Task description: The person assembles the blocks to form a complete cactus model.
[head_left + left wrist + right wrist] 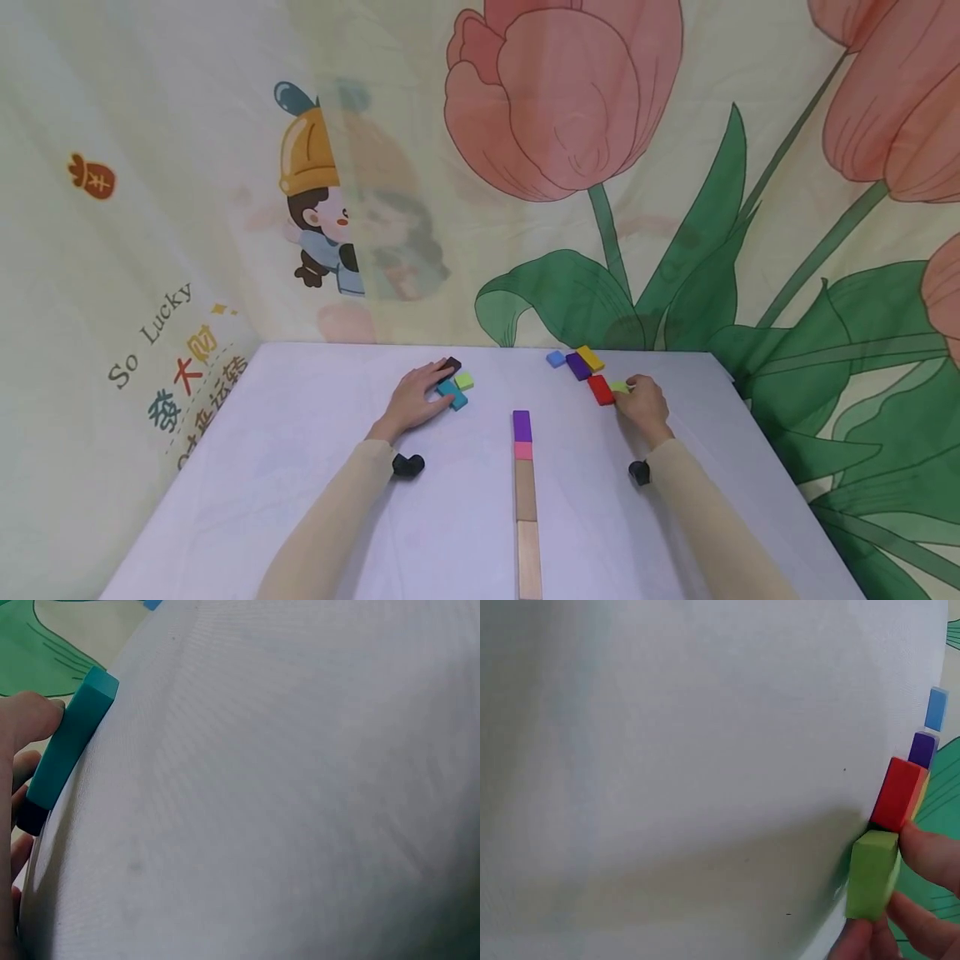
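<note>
On the left of the white table, my left hand (415,402) lies with fingers extended over a black block (452,367) and its thumb against a teal block (453,394). The left wrist view shows the thumb on the side of that teal block (71,742). Just beyond it lies a light green block (464,381). My right hand (643,406) pinches another light green block (872,874) between thumb and fingers. A red block (600,390) is right beside this one, with purple (578,367), yellow (590,358) and blue (555,358) blocks farther back.
Down the middle of the table (300,500) runs a straight line of blocks: purple (522,425), pink (522,451), then two plain wooden ones (526,490). A printed curtain (405,317) hangs along the back edge. Black wrist devices (408,467) sit at both cuffs.
</note>
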Demonstrator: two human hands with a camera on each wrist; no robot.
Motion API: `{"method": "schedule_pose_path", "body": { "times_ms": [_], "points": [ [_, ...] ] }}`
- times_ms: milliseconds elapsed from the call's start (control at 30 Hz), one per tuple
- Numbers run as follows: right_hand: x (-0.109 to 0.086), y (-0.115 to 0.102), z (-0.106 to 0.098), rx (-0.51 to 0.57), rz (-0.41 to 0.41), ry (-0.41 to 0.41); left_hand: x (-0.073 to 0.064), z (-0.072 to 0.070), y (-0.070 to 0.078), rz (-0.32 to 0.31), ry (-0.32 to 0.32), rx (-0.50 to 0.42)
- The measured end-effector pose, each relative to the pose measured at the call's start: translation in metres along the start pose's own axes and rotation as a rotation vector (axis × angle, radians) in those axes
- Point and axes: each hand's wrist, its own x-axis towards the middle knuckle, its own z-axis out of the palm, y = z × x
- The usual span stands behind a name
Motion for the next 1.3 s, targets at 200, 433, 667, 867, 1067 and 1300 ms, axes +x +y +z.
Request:
{"method": "schedule_pose_path", "body": {
  "times_ms": [200, 433, 667, 867, 1067, 1300],
  "points": [
    [0.002, -0.001, -0.005, 0.003, -0.008, -0.015, -0.001, -0.001, 0.0, 0.006, 0.008, -0.009],
    [-0.002, -0.022, -0.015, 0.069, -0.106, 0.013, -0.001, 0.0, -0.003, 0.006, 0.012, 0.008],
    [-0.008, -0.052, 0.001, 0.287, -0.148, -0.094, 0.0, -0.001, -0.002, 0.018, 0.021, 0.0],
    [-0.014, -0.07, 0.032, 0.461, -0.086, -0.185, -0.001, -0.001, -0.003, 0.009, 0.015, 0.004],
    [-0.016, -0.081, 0.055, 0.525, -0.03, -0.213, 0.0, 0.002, -0.005, 0.03, 0.03, 0.008],
    [-0.017, -0.088, 0.071, 0.535, -0.041, -0.223, 0.0, 0.003, -0.004, 0.029, 0.024, 0.005]
  ]
}}
